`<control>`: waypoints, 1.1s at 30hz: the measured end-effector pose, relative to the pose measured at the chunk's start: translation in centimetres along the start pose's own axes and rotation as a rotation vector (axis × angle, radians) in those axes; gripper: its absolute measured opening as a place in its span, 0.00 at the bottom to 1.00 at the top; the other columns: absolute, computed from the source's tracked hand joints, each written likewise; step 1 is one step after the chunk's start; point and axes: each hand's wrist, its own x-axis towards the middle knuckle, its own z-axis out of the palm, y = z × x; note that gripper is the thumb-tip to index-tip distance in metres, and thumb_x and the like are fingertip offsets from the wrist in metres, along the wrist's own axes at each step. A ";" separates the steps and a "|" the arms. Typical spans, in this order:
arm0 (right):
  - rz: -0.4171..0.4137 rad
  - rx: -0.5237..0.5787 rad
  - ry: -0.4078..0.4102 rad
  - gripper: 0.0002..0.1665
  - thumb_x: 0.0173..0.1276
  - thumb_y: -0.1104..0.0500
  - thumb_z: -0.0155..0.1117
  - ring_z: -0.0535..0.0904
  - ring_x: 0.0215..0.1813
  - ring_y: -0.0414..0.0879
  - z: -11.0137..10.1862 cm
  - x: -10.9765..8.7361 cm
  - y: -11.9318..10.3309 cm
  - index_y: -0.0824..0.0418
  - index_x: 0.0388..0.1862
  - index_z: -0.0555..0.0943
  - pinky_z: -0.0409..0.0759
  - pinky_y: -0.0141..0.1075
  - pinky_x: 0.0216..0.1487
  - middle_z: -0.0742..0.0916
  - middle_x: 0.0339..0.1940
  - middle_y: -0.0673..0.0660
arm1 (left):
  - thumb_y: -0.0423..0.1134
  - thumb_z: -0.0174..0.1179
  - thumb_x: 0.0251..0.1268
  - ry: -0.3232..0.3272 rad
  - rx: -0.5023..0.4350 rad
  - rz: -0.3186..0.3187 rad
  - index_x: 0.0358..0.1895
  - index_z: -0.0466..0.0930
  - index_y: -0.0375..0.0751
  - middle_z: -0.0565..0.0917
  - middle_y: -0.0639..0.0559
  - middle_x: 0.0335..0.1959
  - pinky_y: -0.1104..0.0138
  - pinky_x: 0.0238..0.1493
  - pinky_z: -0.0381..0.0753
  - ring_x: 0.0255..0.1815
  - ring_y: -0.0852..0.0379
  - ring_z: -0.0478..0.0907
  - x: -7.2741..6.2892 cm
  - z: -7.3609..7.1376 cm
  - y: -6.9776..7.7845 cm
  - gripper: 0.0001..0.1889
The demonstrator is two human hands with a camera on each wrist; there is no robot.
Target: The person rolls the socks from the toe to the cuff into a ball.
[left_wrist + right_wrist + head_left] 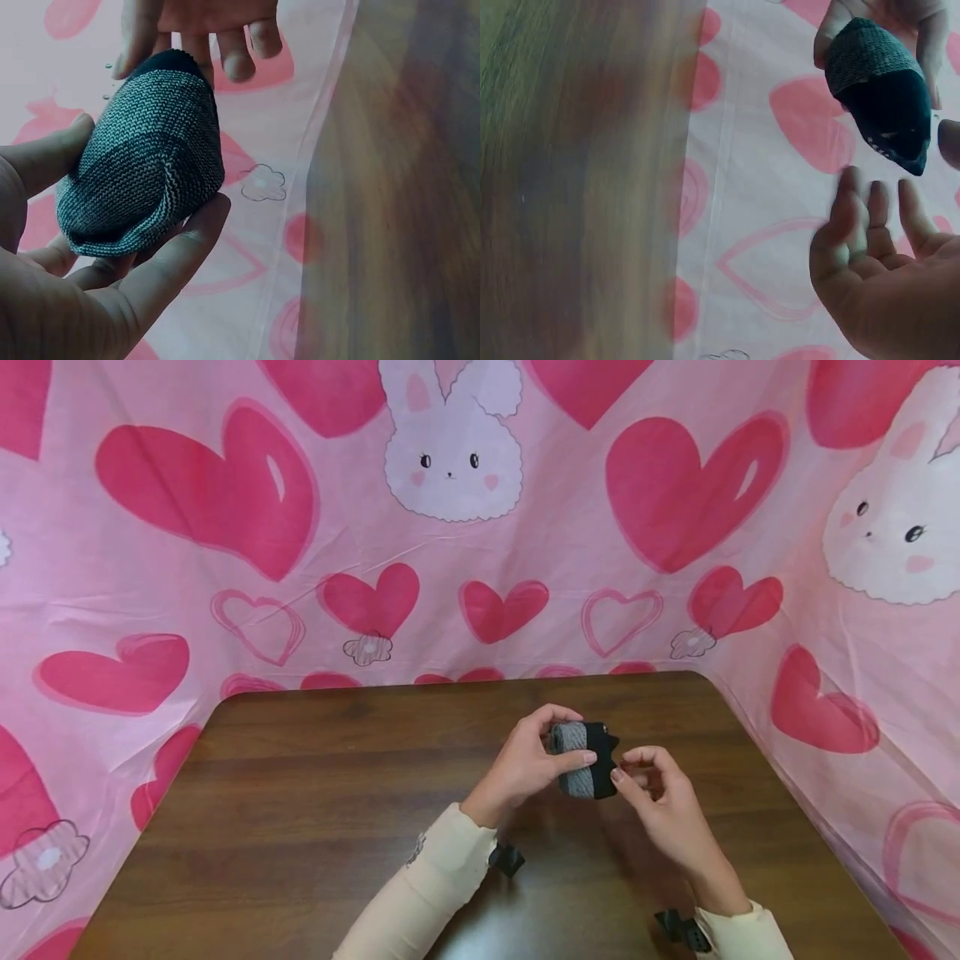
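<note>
A rolled knit sock bundle (576,782), heathered grey with a black end, is held above the table by my left hand (525,764). The left thumb lies across its near face and the fingers wrap behind. In the left wrist view, the bundle (142,150) shows a folded grey end between thumb and fingers. My right hand (667,806) is beside the black end, its fingers loosely bent. In the right wrist view, a gap separates the right fingertips (877,191) from the bundle (889,105); whether the right thumb touches it, I cannot tell.
A brown wooden table (300,793) with rounded far corners lies beneath both hands. Pink cloth (555,543) with hearts and rabbits hangs behind it and along both sides. Black devices (507,860) are worn at the wrists, by the cream sleeves (427,885).
</note>
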 end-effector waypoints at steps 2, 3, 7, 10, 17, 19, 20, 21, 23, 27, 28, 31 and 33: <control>-0.002 0.075 -0.022 0.22 0.71 0.70 0.63 0.84 0.39 0.44 0.0 0.2 0.1 0.67 0.61 0.70 0.82 0.34 0.37 0.78 0.51 0.62 | 0.37 0.74 0.59 -0.003 -0.015 -0.008 0.57 0.78 0.52 0.81 0.56 0.46 0.60 0.39 0.84 0.44 0.52 0.79 0.0 -0.1 -0.2 0.23; -0.008 0.110 -0.039 0.25 0.71 0.71 0.63 0.85 0.41 0.45 0.1 0.3 0.1 0.67 0.64 0.69 0.84 0.35 0.38 0.78 0.54 0.64 | 0.38 0.74 0.59 -0.007 -0.019 -0.007 0.57 0.78 0.52 0.81 0.56 0.47 0.60 0.40 0.84 0.44 0.52 0.79 0.1 -0.1 -0.3 0.23; -0.017 0.198 -0.108 0.36 0.71 0.72 0.62 0.85 0.47 0.45 0.4 0.9 0.3 0.64 0.74 0.62 0.85 0.37 0.42 0.77 0.58 0.68 | 0.40 0.73 0.60 -0.014 -0.022 -0.012 0.57 0.78 0.53 0.81 0.56 0.48 0.60 0.41 0.84 0.44 0.52 0.78 0.1 -0.1 -0.6 0.23; -0.003 0.216 -0.121 0.36 0.72 0.71 0.61 0.85 0.49 0.44 0.7 1.4 0.4 0.62 0.76 0.62 0.84 0.36 0.44 0.78 0.57 0.71 | 0.40 0.74 0.60 -0.004 -0.014 -0.021 0.59 0.77 0.51 0.81 0.56 0.48 0.61 0.40 0.83 0.43 0.53 0.78 0.2 -0.2 -0.8 0.24; 0.161 0.205 -0.060 0.30 0.74 0.66 0.62 0.84 0.40 0.47 1.0 2.0 0.8 0.60 0.73 0.68 0.84 0.43 0.34 0.80 0.52 0.70 | 0.37 0.77 0.55 0.024 0.037 -0.046 0.64 0.75 0.46 0.80 0.52 0.51 0.62 0.39 0.83 0.43 0.52 0.81 0.2 -0.4 -1.3 0.32; 0.231 0.202 -0.056 0.29 0.74 0.64 0.62 0.82 0.40 0.48 0.9 2.1 1.1 0.60 0.72 0.69 0.84 0.42 0.34 0.79 0.54 0.70 | 0.36 0.79 0.51 0.035 0.108 -0.053 0.63 0.76 0.46 0.79 0.52 0.51 0.64 0.39 0.82 0.45 0.52 0.81 0.2 -0.3 -1.7 0.33; 0.263 0.197 -0.061 0.29 0.74 0.64 0.63 0.82 0.39 0.49 0.9 2.2 1.3 0.60 0.72 0.69 0.84 0.42 0.34 0.79 0.54 0.70 | 0.36 0.79 0.50 0.038 0.142 -0.060 0.64 0.77 0.46 0.79 0.53 0.50 0.65 0.39 0.82 0.45 0.51 0.80 0.2 -0.1 -1.9 0.34; 0.291 0.194 -0.068 0.29 0.74 0.63 0.63 0.81 0.39 0.49 0.9 2.2 1.6 0.60 0.71 0.69 0.84 0.42 0.34 0.79 0.54 0.71 | 0.35 0.80 0.50 0.041 0.174 -0.072 0.64 0.77 0.44 0.79 0.53 0.49 0.66 0.39 0.81 0.46 0.51 0.80 0.3 0.0 -2.2 0.34; 0.338 0.186 -0.082 0.29 0.74 0.63 0.63 0.81 0.40 0.51 0.9 2.3 2.2 0.60 0.71 0.69 0.84 0.42 0.35 0.79 0.55 0.70 | 0.35 0.80 0.50 0.045 0.223 -0.103 0.65 0.78 0.43 0.79 0.52 0.47 0.67 0.39 0.80 0.46 0.50 0.79 0.4 0.4 -2.7 0.35; 0.398 0.184 -0.104 0.28 0.73 0.61 0.64 0.80 0.41 0.53 1.3 2.3 3.7 0.63 0.70 0.70 0.85 0.41 0.35 0.78 0.54 0.70 | 0.33 0.79 0.50 0.054 0.225 -0.178 0.66 0.77 0.40 0.80 0.49 0.40 0.67 0.36 0.78 0.41 0.53 0.76 0.9 0.9 -4.1 0.36; 0.408 0.182 -0.109 0.28 0.73 0.61 0.64 0.80 0.41 0.54 1.4 2.4 4.0 0.64 0.69 0.71 0.85 0.41 0.35 0.78 0.53 0.70 | 0.32 0.78 0.50 0.053 0.219 -0.194 0.66 0.77 0.39 0.81 0.49 0.39 0.66 0.36 0.78 0.40 0.53 0.76 1.0 0.9 -4.4 0.36; 0.436 0.167 -0.132 0.27 0.73 0.62 0.64 0.79 0.40 0.54 1.7 2.4 4.8 0.66 0.68 0.72 0.85 0.41 0.35 0.78 0.52 0.69 | 0.31 0.78 0.51 0.044 0.206 -0.240 0.67 0.76 0.36 0.82 0.50 0.42 0.66 0.39 0.79 0.41 0.55 0.75 1.1 1.0 -5.3 0.36; 0.448 0.143 -0.151 0.27 0.73 0.63 0.64 0.80 0.38 0.53 1.9 2.3 5.2 0.67 0.68 0.72 0.85 0.41 0.34 0.79 0.50 0.69 | 0.31 0.77 0.52 0.037 0.207 -0.269 0.67 0.75 0.35 0.81 0.50 0.44 0.65 0.41 0.79 0.42 0.55 0.75 1.1 1.1 -5.8 0.36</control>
